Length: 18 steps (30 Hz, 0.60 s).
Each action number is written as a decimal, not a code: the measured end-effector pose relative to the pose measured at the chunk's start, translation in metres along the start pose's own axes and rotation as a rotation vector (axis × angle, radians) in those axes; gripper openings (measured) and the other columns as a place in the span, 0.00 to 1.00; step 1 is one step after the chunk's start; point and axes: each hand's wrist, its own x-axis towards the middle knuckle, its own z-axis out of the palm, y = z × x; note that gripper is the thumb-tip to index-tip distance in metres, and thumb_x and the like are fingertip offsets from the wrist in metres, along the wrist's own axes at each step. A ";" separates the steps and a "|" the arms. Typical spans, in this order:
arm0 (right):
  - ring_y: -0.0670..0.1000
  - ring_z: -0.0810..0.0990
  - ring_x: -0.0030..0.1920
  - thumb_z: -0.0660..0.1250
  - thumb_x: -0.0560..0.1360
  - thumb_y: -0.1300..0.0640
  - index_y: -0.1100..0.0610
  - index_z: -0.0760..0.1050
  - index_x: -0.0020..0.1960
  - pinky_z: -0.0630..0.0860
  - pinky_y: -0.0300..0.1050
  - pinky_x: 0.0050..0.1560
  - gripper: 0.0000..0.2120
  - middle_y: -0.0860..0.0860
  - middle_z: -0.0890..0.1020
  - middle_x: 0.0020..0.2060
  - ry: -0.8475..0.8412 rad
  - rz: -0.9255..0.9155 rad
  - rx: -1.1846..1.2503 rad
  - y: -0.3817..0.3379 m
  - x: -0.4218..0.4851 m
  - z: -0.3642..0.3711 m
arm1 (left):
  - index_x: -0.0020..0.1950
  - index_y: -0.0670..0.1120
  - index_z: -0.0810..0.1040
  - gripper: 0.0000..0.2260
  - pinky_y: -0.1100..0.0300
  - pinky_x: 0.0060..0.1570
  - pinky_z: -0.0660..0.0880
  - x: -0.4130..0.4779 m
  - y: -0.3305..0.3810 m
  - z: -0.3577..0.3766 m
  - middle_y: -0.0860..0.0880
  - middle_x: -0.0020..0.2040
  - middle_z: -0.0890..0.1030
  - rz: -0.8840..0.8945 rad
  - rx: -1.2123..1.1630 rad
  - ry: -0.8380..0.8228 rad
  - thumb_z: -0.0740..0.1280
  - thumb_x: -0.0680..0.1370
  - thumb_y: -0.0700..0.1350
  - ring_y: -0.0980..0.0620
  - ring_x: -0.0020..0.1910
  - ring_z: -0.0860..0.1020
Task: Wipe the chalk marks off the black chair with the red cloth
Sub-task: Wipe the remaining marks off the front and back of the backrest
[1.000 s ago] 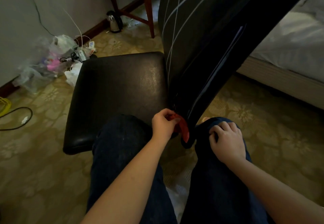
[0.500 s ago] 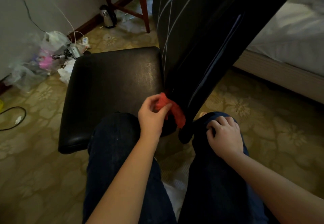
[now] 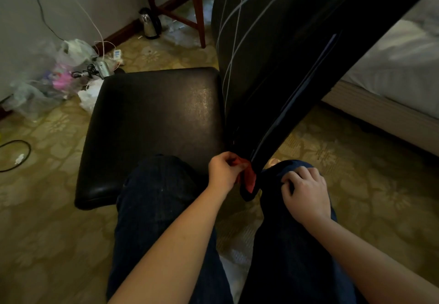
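Note:
The black chair lies in front of me, its seat (image 3: pixel 152 123) to the left and its backrest (image 3: pixel 280 49) rising to the upper right. White chalk marks (image 3: pixel 234 40) cross the backrest in long lines. My left hand (image 3: pixel 224 171) grips the red cloth (image 3: pixel 249 180) and holds it against the lowest corner of the backrest, between my knees. My right hand (image 3: pixel 305 190) rests on my right knee with its fingers curled on the dark trouser fabric.
Plastic bags (image 3: pixel 54 78) and cables lie by the wall at left. A metal kettle (image 3: pixel 149 24) stands beside wooden furniture legs (image 3: pixel 198 9). A bed (image 3: pixel 392 70) fills the right side. Patterned carpet (image 3: pixel 356 168) covers the floor.
My left hand moved up the backrest edge with the red cloth, then came back down to the lowest corner. My right hand stayed on my knee.

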 end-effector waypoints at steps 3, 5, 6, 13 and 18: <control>0.55 0.73 0.53 0.68 0.75 0.55 0.53 0.81 0.47 0.71 0.54 0.57 0.04 0.50 0.79 0.46 -0.013 0.006 -0.009 -0.001 0.001 -0.001 | 0.49 0.40 0.79 0.07 0.68 0.36 0.75 -0.004 0.005 -0.003 0.49 0.40 0.80 -0.078 -0.167 -0.018 0.73 0.74 0.33 0.51 0.42 0.80; 0.55 0.73 0.53 0.68 0.75 0.55 0.53 0.81 0.47 0.71 0.54 0.57 0.04 0.49 0.79 0.46 -0.023 0.007 -0.008 -0.003 0.001 -0.001 | 0.50 0.40 0.80 0.07 0.68 0.33 0.76 -0.010 0.006 -0.007 0.49 0.41 0.81 -0.142 -0.292 -0.010 0.73 0.74 0.33 0.52 0.40 0.80; 0.55 0.73 0.53 0.68 0.75 0.55 0.53 0.81 0.47 0.71 0.54 0.57 0.04 0.49 0.78 0.46 -0.022 0.003 -0.006 -0.004 0.002 -0.001 | 0.51 0.39 0.81 0.07 0.67 0.33 0.76 -0.012 0.006 -0.008 0.48 0.41 0.82 -0.155 -0.327 -0.004 0.72 0.75 0.33 0.51 0.40 0.81; 0.55 0.73 0.51 0.69 0.74 0.57 0.54 0.81 0.46 0.71 0.54 0.55 0.02 0.49 0.78 0.44 0.018 -0.009 0.016 -0.003 0.002 -0.002 | 0.51 0.42 0.82 0.07 0.60 0.46 0.81 -0.020 0.015 -0.030 0.44 0.46 0.84 -0.043 -0.406 0.142 0.74 0.74 0.36 0.50 0.44 0.83; 0.55 0.72 0.52 0.68 0.74 0.57 0.53 0.81 0.46 0.70 0.54 0.56 0.03 0.50 0.78 0.45 0.015 0.002 0.030 0.004 -0.001 -0.002 | 0.50 0.41 0.81 0.09 0.55 0.49 0.81 -0.010 0.012 -0.028 0.45 0.46 0.84 0.007 -0.107 0.076 0.76 0.72 0.37 0.48 0.47 0.83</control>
